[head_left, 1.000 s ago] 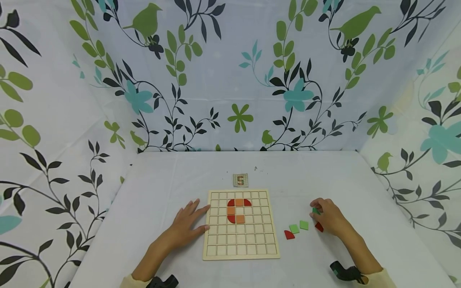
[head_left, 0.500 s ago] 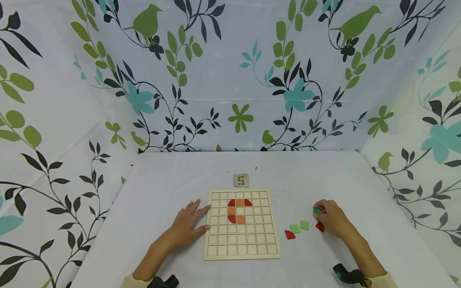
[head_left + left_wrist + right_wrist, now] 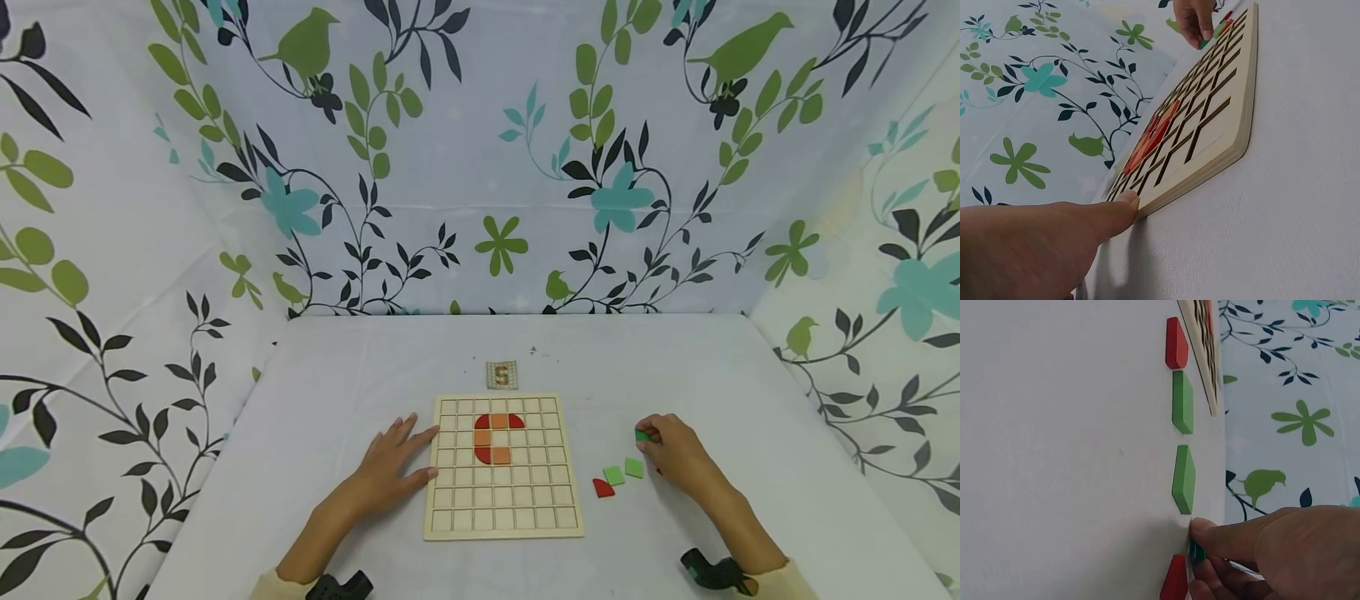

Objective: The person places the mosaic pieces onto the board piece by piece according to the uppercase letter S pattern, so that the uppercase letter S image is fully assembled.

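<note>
Right now I have my right hand (image 3: 678, 456) pinching a small green square tile (image 3: 642, 436) between thumb and fingertips, just off the right edge of the pale wooden grid board (image 3: 503, 510). In the right wrist view the tile (image 3: 1197, 552) sits deep in the pinch, mostly hidden, so I can't tell its exact tilt. My left hand (image 3: 390, 471) lies flat with straight fingers against the board's left edge, holding nothing, one fingertip (image 3: 1127, 199) touching the frame.

Between my right hand and the board lie two flat green tiles (image 3: 623, 472) and a red quarter-round tile (image 3: 602, 488). Inside the board, red and orange pieces (image 3: 495, 438) fill cells near its upper middle. A small patterned card (image 3: 501, 375) rests just beyond the board's far edge.

To do this well, I judge I should keep the pinch at the tile's edges, carry it level over the board, and let my left hand brace the frame against sliding.
</note>
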A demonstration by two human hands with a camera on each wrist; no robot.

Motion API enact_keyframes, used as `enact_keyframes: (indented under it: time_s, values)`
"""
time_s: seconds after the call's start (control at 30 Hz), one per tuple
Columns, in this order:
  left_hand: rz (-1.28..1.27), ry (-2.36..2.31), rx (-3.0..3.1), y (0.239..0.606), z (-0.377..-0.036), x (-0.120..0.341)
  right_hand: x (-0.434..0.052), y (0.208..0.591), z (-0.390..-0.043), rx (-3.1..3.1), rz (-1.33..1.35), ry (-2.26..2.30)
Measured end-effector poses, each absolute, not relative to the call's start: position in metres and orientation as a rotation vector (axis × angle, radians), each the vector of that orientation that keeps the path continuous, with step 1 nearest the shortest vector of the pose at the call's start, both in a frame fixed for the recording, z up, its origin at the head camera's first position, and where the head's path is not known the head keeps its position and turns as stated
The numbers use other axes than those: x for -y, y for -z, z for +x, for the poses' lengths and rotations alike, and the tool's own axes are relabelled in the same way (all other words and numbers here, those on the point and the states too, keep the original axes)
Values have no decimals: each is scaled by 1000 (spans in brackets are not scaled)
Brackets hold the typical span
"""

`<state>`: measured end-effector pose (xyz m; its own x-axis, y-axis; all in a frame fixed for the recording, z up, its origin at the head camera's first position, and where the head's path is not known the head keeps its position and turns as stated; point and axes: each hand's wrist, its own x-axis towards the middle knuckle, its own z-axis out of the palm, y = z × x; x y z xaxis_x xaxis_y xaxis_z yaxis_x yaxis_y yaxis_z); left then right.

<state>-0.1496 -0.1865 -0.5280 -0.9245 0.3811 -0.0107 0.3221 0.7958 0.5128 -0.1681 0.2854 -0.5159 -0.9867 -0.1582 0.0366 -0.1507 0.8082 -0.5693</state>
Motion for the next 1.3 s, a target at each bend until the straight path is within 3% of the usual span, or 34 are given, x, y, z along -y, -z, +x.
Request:
enact_keyframes:
  time_s: [0.4,0.7,1.3]
  values:
    - [558,-796,-2869,526,-151,187,-205,504,-169,-2883,-299,1012]
    - [575,-821,-2870,525,-148,187,-150,507,-157,-2764,-522,1102]
    - [561,-803,-2872,524,-147,186,-129,513,-157,-2726,-716,1091]
